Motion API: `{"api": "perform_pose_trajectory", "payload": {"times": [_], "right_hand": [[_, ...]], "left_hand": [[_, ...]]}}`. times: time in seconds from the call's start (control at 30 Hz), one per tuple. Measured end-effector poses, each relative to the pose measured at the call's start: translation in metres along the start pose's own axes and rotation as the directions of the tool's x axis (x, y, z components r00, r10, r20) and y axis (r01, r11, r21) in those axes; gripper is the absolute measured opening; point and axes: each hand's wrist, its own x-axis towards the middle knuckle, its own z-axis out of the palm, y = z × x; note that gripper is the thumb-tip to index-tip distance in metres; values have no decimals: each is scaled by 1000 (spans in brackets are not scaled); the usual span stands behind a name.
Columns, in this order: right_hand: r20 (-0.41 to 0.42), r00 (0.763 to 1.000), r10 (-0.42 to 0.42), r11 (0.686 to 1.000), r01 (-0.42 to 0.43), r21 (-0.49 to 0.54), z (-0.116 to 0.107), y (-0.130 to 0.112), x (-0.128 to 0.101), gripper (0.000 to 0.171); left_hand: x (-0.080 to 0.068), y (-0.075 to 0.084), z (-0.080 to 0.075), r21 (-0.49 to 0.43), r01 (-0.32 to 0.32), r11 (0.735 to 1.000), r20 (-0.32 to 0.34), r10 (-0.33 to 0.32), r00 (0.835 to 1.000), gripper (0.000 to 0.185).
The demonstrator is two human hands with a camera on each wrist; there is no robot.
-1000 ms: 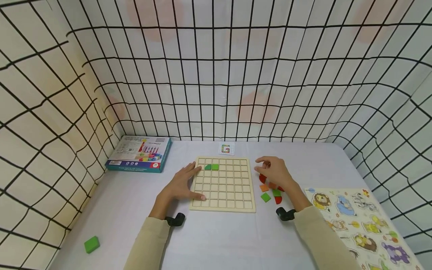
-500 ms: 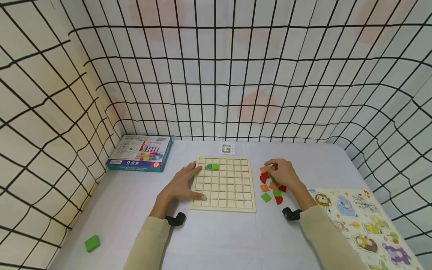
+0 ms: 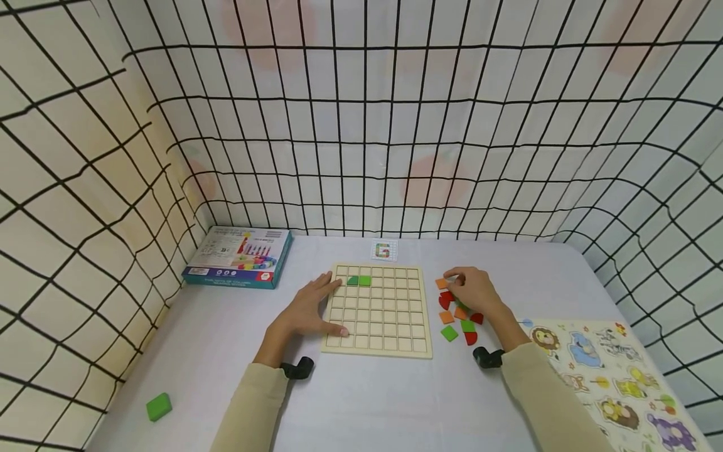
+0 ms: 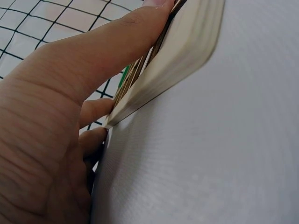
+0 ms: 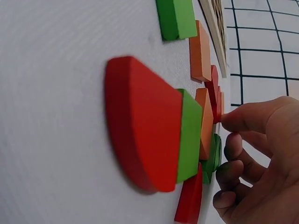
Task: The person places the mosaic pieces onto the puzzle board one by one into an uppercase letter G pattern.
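1. Checked black-and-white cloth walls in a pale grey desk (image 3: 367,402), and on it we work at a wooden grid board (image 3: 377,311) lying flat near the middle.
2. Our left hand (image 3: 307,311) lies with straight fingers on the board's left edge, thumb along its near corner, pressing it down; the left wrist view shows the fingers flat over the rim and curled round nothing.
3. Two green tiles (image 3: 358,280) already sit side by side in the board's second row, near the top left.
4. Our right hand (image 3: 474,290) is over the heap of loose pieces (image 3: 459,317) just right of the board, red, orange and green. The fingers are curled, and the thumb and forefinger pinch at a red piece (image 5: 217,105) at the far end of the heap.
5. We judge the step in hand to be picking the next piece; the grip looks barely made.
6. The next move calls for lifting that piece free of its neighbours, which overlap, then carrying it left over the board and setting it square into one cell while the left hand keeps the board from sliding.
7. A small pattern card (image 3: 384,250) lies just beyond the board.
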Motion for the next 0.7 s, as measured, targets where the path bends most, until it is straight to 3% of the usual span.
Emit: {"api": "perform_pose_trajectory", "payload": {"times": [0.37,0.7], "right_hand": [[41,999,-2,1000,3,-30,-1,-1,3,29],[22,1000,-19,999,20,-27,2,1,3,35]], "left_hand": [[-2,0,-2,2,3,1000,-3,-3,1000,121],[0,0,-1,0,1,1000,5,-1,1000,121]]}}
